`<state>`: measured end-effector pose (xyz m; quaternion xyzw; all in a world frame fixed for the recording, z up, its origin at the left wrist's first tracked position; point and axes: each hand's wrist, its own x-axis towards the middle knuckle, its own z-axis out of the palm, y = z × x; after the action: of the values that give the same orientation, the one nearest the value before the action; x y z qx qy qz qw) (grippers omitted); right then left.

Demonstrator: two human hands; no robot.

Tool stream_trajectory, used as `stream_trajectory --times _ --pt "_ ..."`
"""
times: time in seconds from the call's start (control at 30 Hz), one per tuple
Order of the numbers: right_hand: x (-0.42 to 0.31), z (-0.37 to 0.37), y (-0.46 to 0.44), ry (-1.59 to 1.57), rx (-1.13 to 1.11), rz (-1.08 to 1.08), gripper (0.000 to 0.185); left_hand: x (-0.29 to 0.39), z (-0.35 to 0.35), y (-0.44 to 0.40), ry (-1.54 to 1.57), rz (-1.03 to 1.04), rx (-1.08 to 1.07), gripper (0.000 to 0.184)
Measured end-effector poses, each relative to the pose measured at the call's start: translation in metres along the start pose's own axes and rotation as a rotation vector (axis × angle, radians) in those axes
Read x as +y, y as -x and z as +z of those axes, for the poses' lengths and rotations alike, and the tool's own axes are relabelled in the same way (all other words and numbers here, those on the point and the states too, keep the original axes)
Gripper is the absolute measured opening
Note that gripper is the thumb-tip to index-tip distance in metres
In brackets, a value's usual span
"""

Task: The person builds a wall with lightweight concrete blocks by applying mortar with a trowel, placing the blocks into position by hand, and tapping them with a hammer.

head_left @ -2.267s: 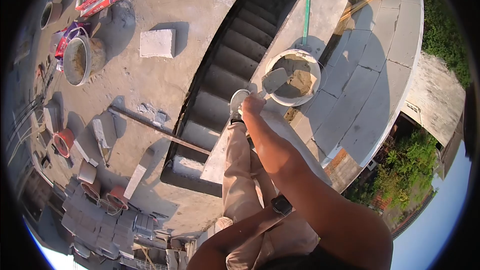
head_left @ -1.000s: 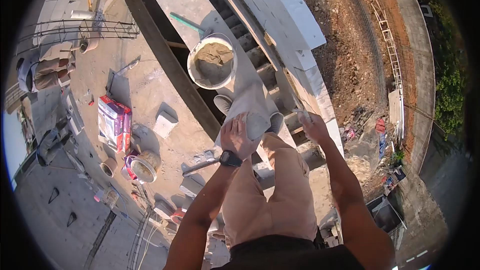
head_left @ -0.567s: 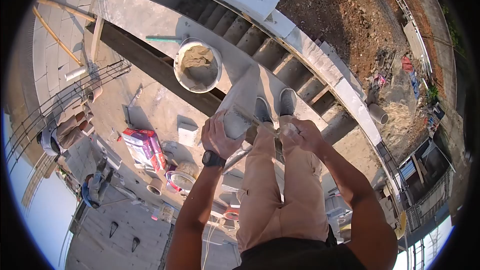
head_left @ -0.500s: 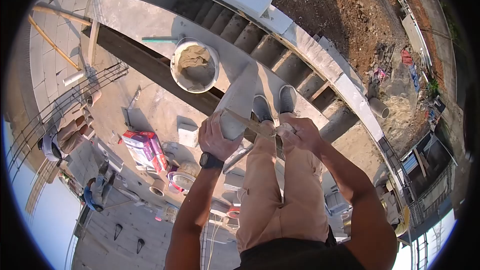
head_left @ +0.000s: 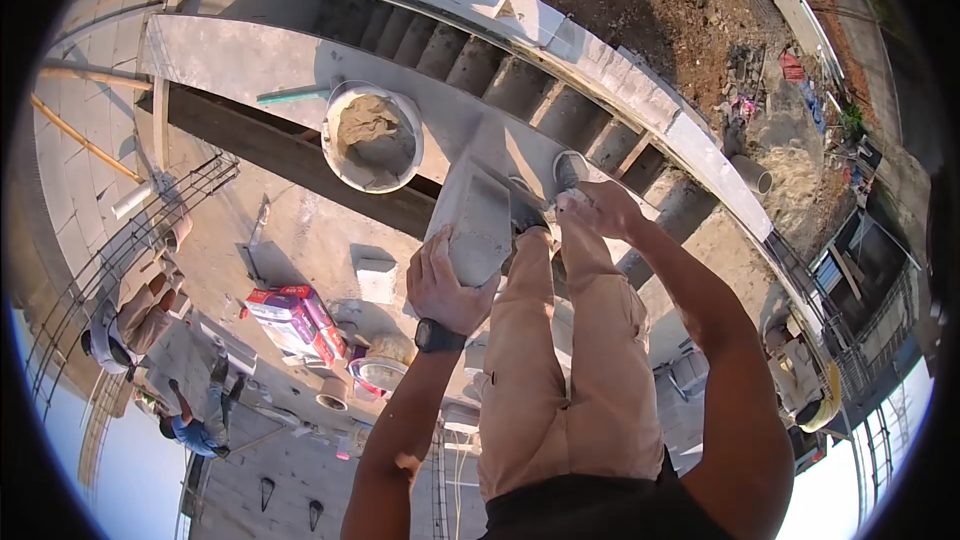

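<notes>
My left hand [head_left: 447,285], with a dark watch at its wrist, is wrapped round the near end of a long pale grey block [head_left: 482,225]. To its right, my right hand [head_left: 603,208] is closed round a mortar-smeared trowel handle [head_left: 572,203], above my shoe. The blade is hard to make out between this hand and the block. Beyond the block stands a white bucket [head_left: 329,145] holding grey-brown mortar [head_left: 368,130]. A green-handled tool [head_left: 292,96] lies beside the bucket, on the concrete ledge [head_left: 240,50].
Concrete steps [head_left: 472,65] run beyond the ledge, and a dark gap [head_left: 250,140] lies on its near side. Cement bags [head_left: 295,320], a small white block [head_left: 376,280] and rebar [head_left: 150,215] are at left. Two people [head_left: 125,330] [head_left: 205,425] are at the far left.
The trowel has left the bucket, where it was at first. My left hand now grips the block. Since half a second ago, my right hand has moved upward in view, and the blade no longer crosses the block's near end.
</notes>
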<state>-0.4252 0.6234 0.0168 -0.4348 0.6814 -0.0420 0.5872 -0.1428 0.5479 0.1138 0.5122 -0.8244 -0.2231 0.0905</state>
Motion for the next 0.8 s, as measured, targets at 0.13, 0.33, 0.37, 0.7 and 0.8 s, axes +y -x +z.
stream_trajectory --times 0.13,0.33,0.37,0.7,0.8 --pt "-0.038 -0.018 0.05 -0.13 -0.008 -0.169 0.057 -0.002 0.002 0.003 0.001 0.027 0.009 0.072" --pt "-0.016 -0.01 0.033 -0.036 0.028 -0.357 0.051 0.0 0.003 0.013 -0.009 0.053 0.0 0.072" --pt "-0.008 -0.006 0.025 -0.101 -0.034 -0.318 0.056 0.002 0.001 0.012 -0.018 0.068 -0.018 0.072" --pt "0.086 0.049 -0.133 -0.027 -0.09 -0.096 0.079 0.009 -0.009 0.0 -0.054 0.082 -0.087 0.08" --pt "0.104 0.057 -0.173 0.003 -0.073 0.006 0.082 0.014 -0.015 0.003 -0.123 0.052 -0.138 0.079"
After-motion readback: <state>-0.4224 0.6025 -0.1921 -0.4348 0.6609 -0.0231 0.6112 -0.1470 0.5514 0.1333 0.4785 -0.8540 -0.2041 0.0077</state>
